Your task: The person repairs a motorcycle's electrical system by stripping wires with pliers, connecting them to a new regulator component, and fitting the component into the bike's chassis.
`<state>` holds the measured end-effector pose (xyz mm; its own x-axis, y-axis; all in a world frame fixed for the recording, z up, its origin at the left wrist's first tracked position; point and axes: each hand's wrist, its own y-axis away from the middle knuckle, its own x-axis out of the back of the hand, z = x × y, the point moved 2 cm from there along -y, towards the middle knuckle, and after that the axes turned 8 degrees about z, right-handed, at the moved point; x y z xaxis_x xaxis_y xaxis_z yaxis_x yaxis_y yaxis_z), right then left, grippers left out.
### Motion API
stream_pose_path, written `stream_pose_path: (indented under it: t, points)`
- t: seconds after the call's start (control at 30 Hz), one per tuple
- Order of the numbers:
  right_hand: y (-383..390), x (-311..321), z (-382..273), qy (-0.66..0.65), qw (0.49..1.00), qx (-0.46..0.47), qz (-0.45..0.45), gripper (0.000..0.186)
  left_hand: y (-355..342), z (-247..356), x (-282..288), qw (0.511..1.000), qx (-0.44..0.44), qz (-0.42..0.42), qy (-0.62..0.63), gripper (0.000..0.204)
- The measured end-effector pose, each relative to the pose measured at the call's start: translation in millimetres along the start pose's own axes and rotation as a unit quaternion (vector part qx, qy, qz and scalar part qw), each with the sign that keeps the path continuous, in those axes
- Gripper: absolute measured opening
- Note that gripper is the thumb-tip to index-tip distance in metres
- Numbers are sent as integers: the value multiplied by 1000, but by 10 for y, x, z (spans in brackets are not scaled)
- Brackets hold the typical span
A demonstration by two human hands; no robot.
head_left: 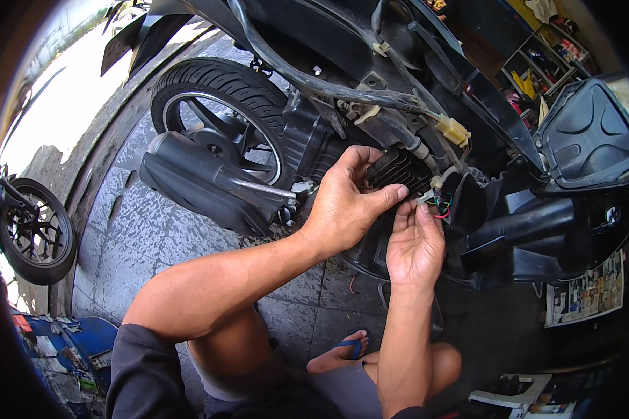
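A black finned regulator block sits against the frame of a partly stripped scooter. My left hand is closed around it, with the thumb across its lower edge and the fingers behind its left side. Just below and to the right, my right hand pinches a small pale connector at the block's lower corner. Thin red and green wires come out beside those fingertips. Above to the right, a yellowed plug hangs on the thick taped wiring harness.
The scooter's rear wheel and black exhaust stand to the left. An open black storage lid and dark body panels lie to the right. Another wheel is at far left. A white plastic stool stands lower right.
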<state>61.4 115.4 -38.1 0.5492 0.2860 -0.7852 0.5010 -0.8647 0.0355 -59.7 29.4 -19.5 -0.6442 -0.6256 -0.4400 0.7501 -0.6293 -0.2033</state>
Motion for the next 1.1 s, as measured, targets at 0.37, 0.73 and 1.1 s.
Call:
stream_pose_path:
  t: [0.37, 0.73, 1.1]
  points:
    - [-4, 43, -28, 4, 1000, 10, 9, 9, 71, 10, -3, 997, 29, -31, 71, 56]
    - [32, -16, -8, -24, 999, 10, 30, 6, 38, 24, 157, 994, 44, -84, 55, 49]
    - [236, 235, -253, 158, 977, -144, 1, 22, 159, -29, 248, 989, 45, -88, -115, 30]
